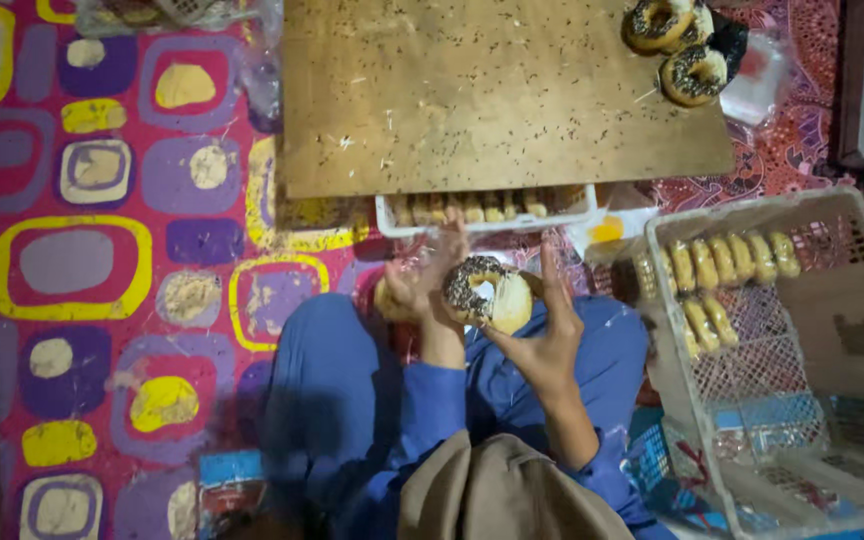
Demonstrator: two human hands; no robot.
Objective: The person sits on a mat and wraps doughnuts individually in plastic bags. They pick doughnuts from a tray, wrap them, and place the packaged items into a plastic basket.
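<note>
A sprinkle-topped doughnut sits between both hands above the person's lap, in front of the low wooden counter. The left hand grips its edge along with a clear plastic wrapper; the right hand pinches its other side. Wrapped doughnuts line a white plastic crate to the right.

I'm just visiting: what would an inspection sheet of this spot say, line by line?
Surface: low wooden board strewn with sprinkles, on a patterned mat.
Job's things: sprinkled doughnut, held between both hands.
Clutter: two sprinkled doughnuts on the board's corner; white tray of plain ones under its edge; crate with wrapped doughnuts.
Fingers: left hand and right hand hold the doughnut, with clear plastic by the left hand.
Cables: nothing seen.
Surroundings: person's blue-clad legs on the floor.
</note>
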